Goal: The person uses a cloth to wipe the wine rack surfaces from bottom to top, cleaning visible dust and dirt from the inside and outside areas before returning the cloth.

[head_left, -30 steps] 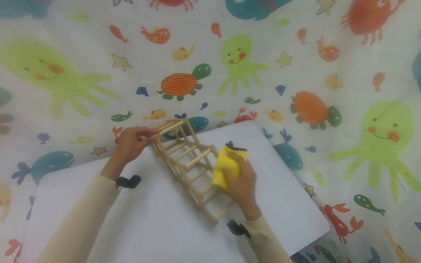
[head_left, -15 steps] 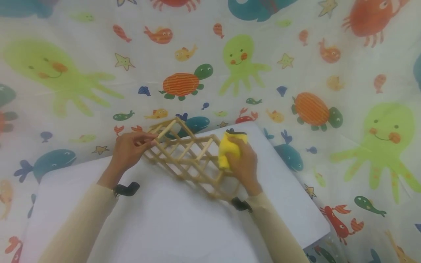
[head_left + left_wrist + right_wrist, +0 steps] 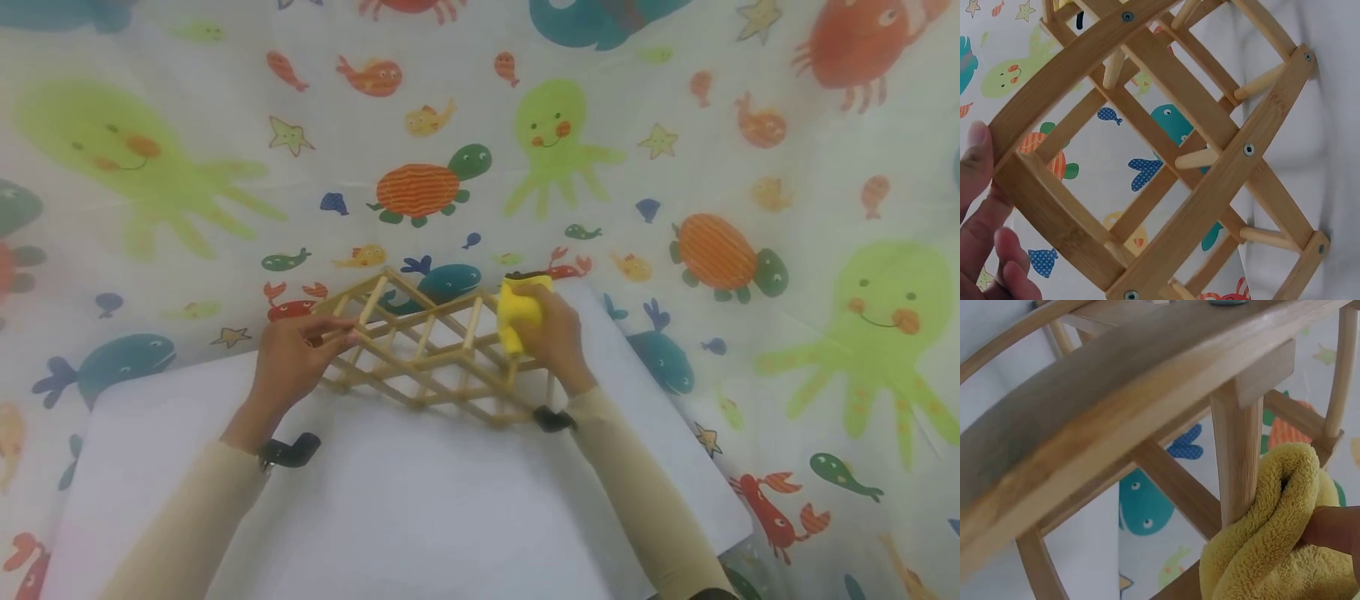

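Observation:
A folding lattice rack of light wooden slats and dowels [image 3: 442, 361] stands on the white table, stretched wide into diamond openings. At its left end, my left hand [image 3: 288, 354] pinches a corner between thumb and fingers. The left wrist view shows those fingertips [image 3: 974, 165] at the joint of two slats, with metal rivets along the wood. My right hand [image 3: 553, 333] grips a bunched yellow cloth [image 3: 517, 312] at the rack's upper right. Seen from the right wrist, the fluffy cloth [image 3: 1260, 556] is against a slat; most of that hand is out of frame.
The white table [image 3: 420, 500] has its back edge right behind the rack. A hanging sheet [image 3: 600, 100] printed with sea animals covers the background. Black straps with small devices [image 3: 288, 450] are on both wrists.
The rack has swung from a steep slant to lie more level, its right end moving up and away, and its openings now look like diamonds. The cloth has moved up with my right hand.

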`<state>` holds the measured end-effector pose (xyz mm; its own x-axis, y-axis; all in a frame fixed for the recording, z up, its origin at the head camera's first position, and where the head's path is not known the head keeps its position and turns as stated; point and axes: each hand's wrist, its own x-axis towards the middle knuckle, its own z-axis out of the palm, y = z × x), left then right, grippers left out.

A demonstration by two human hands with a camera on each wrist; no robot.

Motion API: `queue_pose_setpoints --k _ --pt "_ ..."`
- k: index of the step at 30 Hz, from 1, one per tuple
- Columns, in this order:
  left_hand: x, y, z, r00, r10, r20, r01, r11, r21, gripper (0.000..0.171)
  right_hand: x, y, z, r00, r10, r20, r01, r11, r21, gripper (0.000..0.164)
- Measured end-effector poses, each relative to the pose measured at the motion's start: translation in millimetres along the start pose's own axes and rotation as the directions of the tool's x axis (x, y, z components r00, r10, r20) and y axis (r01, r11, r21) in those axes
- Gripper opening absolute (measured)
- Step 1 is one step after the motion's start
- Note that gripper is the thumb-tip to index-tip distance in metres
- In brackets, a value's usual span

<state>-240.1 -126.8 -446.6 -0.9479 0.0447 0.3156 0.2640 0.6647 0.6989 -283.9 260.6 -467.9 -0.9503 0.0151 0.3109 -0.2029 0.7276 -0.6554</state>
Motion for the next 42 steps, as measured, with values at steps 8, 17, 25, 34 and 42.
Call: queue_pose_setpoints --k 8,17,25,34,42 --pt "-17.0 3.7 5.1 0.995 0.034 -0.095 -0.034 0.999 -0.001 0.029 25.0 -2.4 8.0 0.997 0.027 0.068 -0.025 0.999 -0.027 0.046" --pt "-32.8 15.3 11.1 0.987 0.012 -0.160 -0.022 0.998 -0.056 0.029 52.3 -8.0 14.5 0.987 0.061 0.147 -0.056 0.998 -0.033 0.047" --pt "-39.7 16.9 16.4 0.974 0.043 -0.223 -0.060 0.996 -0.067 0.030 71.5 -11.4 23.8 0.985 0.016 0.171 -0.013 1.000 -0.017 0.047" --pt "-46.3 20.9 26.5 0.952 0.030 -0.306 -0.071 0.989 -0.126 0.032 83.9 -20.6 31.7 0.983 0.029 0.183 -0.026 0.999 -0.022 0.045" --pt "-45.2 16.0 30.1 0.924 0.067 -0.376 -0.115 0.988 -0.107 0.031 90.4 -28.0 38.1 0.975 0.080 0.205 -0.071 0.996 -0.052 0.045"
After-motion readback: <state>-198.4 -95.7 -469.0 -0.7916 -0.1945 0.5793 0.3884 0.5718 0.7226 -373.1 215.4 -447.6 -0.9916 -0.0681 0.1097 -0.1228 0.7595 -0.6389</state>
